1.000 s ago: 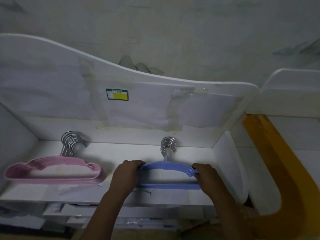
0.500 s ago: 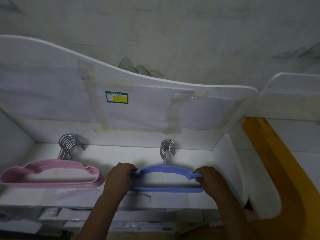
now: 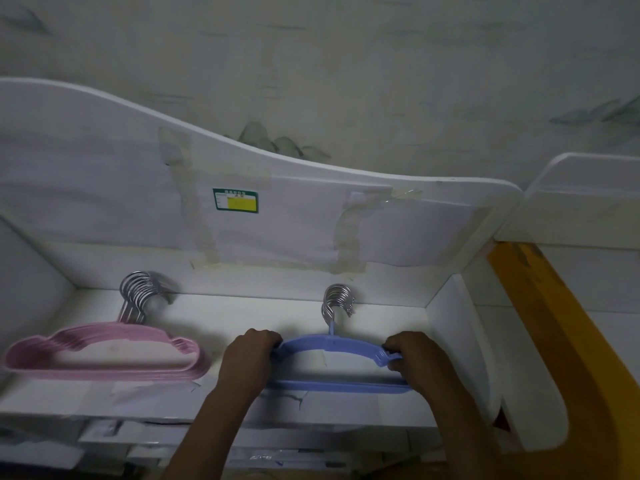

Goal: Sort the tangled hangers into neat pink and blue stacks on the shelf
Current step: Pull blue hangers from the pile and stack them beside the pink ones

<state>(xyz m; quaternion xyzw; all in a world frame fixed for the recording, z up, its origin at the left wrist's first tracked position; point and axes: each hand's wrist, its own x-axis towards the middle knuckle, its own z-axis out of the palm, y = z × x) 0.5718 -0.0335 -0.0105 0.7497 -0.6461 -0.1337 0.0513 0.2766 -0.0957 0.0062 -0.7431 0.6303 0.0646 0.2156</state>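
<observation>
A stack of blue hangers [image 3: 332, 348] lies flat on the white shelf [image 3: 242, 317], its metal hooks pointing to the back wall. My left hand [image 3: 247, 360] grips the stack's left end, fingers curled over the top bar. My right hand [image 3: 412, 363] grips the right end, thumb below and fingers above. A stack of pink hangers [image 3: 104, 355] lies flat at the shelf's left, apart from both hands, with its hooks fanned toward the back.
The shelf's wavy white back panel [image 3: 311, 216] carries taped paper and a green-yellow label [image 3: 235, 200]. A white side wall [image 3: 450, 334] closes the shelf on the right; a yellow curved board [image 3: 568, 358] stands beyond it. Paper-covered ledges sit below the front edge.
Both hands stay on the ends of the blue stack; the stack has shifted very slightly, and the view has drifted a little.
</observation>
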